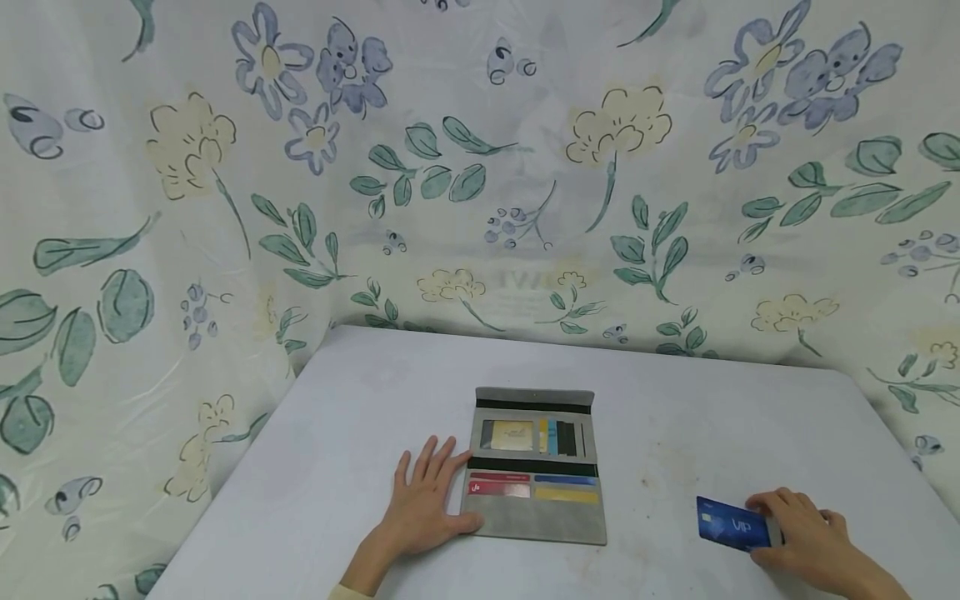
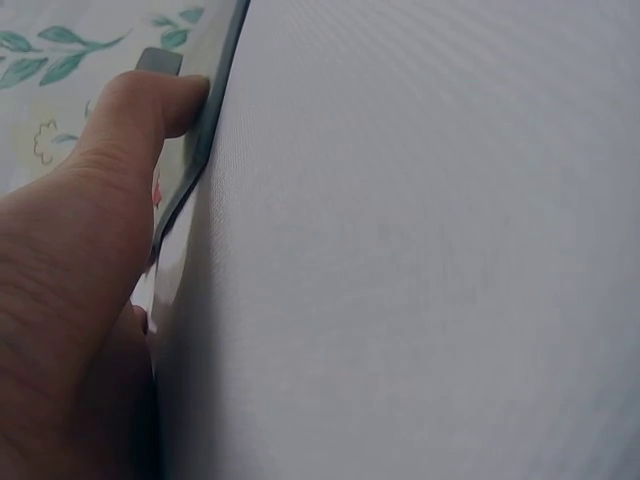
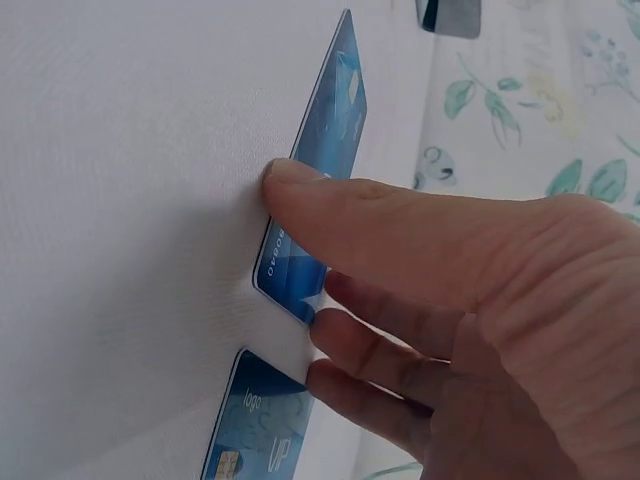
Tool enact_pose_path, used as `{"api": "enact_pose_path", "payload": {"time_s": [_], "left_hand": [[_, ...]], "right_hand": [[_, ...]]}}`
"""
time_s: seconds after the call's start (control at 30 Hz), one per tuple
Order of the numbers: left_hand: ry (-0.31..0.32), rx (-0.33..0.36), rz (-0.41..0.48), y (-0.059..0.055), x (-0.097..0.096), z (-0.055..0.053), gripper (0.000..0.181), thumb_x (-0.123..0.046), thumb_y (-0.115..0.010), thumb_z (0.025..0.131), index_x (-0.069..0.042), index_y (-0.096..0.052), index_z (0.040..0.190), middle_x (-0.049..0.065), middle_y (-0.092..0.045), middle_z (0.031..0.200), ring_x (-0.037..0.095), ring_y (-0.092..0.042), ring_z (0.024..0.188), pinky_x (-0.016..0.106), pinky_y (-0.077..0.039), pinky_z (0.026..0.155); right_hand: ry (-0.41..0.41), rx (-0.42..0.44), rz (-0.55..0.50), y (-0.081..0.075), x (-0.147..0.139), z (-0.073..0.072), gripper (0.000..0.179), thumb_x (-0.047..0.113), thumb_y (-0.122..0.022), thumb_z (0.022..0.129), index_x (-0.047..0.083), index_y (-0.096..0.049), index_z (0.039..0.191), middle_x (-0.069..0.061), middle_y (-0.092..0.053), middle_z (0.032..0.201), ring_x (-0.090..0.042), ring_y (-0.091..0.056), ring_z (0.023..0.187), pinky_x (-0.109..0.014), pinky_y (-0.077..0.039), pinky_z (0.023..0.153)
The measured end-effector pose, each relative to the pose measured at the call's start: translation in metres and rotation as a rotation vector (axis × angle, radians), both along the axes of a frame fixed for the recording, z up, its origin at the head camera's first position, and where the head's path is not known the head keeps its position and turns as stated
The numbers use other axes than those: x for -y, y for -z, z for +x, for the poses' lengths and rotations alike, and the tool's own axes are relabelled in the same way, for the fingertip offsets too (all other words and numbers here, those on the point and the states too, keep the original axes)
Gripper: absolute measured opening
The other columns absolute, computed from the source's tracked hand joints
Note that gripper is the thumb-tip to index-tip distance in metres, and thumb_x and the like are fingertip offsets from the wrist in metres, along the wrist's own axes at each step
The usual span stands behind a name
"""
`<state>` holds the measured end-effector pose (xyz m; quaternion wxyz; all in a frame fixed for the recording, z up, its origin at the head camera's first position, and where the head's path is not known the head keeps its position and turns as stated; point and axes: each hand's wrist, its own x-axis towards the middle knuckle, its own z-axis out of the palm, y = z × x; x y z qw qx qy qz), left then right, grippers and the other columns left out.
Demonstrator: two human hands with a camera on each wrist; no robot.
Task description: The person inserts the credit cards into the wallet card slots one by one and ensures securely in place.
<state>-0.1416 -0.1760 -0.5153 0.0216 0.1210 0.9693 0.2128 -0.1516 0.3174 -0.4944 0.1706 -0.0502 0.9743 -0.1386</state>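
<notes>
An unfolded grey wallet (image 1: 540, 521) lies on the white table, with red, blue and yellow cards (image 1: 566, 495) in its lower slots. My left hand (image 1: 426, 504) rests at its left side, fingers spread, thumb on the lower edge and little finger at the fold. In the left wrist view, the thumb (image 2: 150, 105) overlaps the wallet's rim (image 2: 212, 120). Over to the right, my right hand (image 1: 806, 533) pinches a blue bank card (image 1: 727, 525) between thumb and fingers, tilted close over the table. A second blue card (image 3: 262, 410) shows beneath those fingers in the right wrist view.
The white table (image 1: 360, 400) has its back edge against a floral sheet (image 1: 480, 217), which also hangs along the left and right. The wallet's upper panel (image 1: 480, 433) has windows with a yellowish card (image 1: 512, 435) behind one.
</notes>
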Motion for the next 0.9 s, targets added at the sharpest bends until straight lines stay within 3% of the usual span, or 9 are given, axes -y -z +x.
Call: {"api": "enact_pose_path", "payload": {"time_s": [0.3,0.7,0.9], "left_hand": [[-0.001,0.004,0.023,-0.002,-0.0008,0.0006,0.089,-0.062,-0.069,0.077,-0.014,-0.042,0.148,0.015,-0.028,0.16,0.039,-0.012,0.15,0.064,0.001,0.115],[-0.004,0.005,0.008,0.0014,0.0,-0.0014,0.089,-0.062,-0.069,0.078,-0.015,-0.041,0.148,0.014,-0.028,0.16,0.039,-0.011,0.15,0.065,0.0,0.115],[-0.004,0.0,0.008,0.0005,-0.0003,-0.0009,0.089,-0.062,-0.069,0.078,-0.014,-0.041,0.148,0.014,-0.029,0.16,0.039,-0.012,0.15,0.065,0.0,0.115]], "right_hand": [[0.048,0.073,0.015,0.0018,0.0005,0.0007,0.059,0.029,-0.081,0.076,-0.004,-0.053,0.118,-0.012,-0.055,0.104,-0.043,-0.042,0.102,-0.074,-0.031,0.086],[0.059,0.049,-0.025,0.0,-0.0023,0.0047,0.061,0.033,-0.082,0.077,-0.002,-0.05,0.115,-0.013,-0.052,0.103,-0.037,-0.043,0.096,-0.065,-0.039,0.079],[0.023,0.012,-0.023,0.0015,-0.0039,0.0052,0.058,0.029,-0.081,0.077,0.002,-0.049,0.116,-0.01,-0.056,0.101,-0.032,-0.05,0.092,-0.063,-0.044,0.075]]}}
